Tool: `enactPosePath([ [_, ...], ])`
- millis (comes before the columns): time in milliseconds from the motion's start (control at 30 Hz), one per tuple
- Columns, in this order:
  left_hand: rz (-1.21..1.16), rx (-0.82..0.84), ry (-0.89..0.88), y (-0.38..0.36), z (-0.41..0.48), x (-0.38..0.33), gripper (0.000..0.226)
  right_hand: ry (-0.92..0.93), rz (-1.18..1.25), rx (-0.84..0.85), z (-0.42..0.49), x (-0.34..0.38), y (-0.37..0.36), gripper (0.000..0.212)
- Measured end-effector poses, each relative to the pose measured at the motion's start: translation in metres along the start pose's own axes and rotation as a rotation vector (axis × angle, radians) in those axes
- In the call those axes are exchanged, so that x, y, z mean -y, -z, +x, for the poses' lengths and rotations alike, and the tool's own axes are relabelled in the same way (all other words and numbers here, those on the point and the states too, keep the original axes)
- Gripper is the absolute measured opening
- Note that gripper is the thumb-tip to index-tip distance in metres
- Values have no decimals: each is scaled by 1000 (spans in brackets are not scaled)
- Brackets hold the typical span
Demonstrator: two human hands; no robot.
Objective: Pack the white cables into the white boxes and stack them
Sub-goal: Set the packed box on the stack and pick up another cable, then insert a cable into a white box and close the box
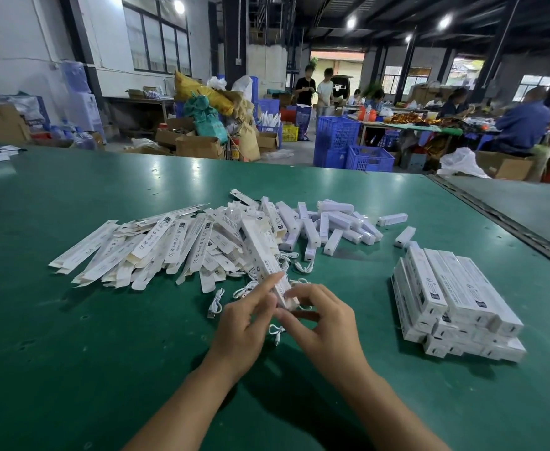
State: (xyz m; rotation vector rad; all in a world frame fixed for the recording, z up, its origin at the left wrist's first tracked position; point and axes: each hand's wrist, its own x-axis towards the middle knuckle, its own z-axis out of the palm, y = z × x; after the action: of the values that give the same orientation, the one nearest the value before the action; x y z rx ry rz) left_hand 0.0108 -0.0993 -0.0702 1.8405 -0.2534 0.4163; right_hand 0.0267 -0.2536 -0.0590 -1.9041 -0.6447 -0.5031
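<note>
A long white box [262, 252] slants up from my hands over the green table [104, 353]. My left hand [244, 327] holds its near end from the left, index finger stretched along its side. My right hand [322, 323] pinches the flap at that near end. Loose white cables [215, 302] lie on the table around and under my hands. A heap of flat unfolded white boxes [143, 252] lies to the left. A stack of packed white boxes [456, 301] sits at the right.
Small white rectangular units [335, 222] are scattered behind the cables. A seam and a second table [527, 203] lie at the far right. Beyond the table stand blue crates [351, 144], cardboard boxes and several people at work.
</note>
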Motion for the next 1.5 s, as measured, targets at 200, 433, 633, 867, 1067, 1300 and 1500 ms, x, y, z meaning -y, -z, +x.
enactPosePath([
  [200, -38, 169, 28, -5, -1, 3, 64, -25, -172, -127, 8, -5, 13, 16],
  [433, 33, -147, 58, 5, 7, 13, 37, -230, -384, -671, 27, -16, 74, 17],
  [633, 328, -473, 161, 26, 17, 30, 33, -566, -646, -750, 28, -34, 107, 13],
  [867, 408, -540, 319, 35, 21, 41, 29, -656, -666, -707, 27, -42, 109, 10],
  [1067, 502, -580, 395, 35, 24, 41, 31, -664, -706, -707, 28, -44, 109, 10],
  [1300, 628, -562, 434, 38, 30, 44, 37, -655, -726, -725, 27, -47, 111, 11],
  [1500, 1015, -494, 407, 78, 38, 60, 52, -628, -744, -706, 27, -44, 110, 15],
])
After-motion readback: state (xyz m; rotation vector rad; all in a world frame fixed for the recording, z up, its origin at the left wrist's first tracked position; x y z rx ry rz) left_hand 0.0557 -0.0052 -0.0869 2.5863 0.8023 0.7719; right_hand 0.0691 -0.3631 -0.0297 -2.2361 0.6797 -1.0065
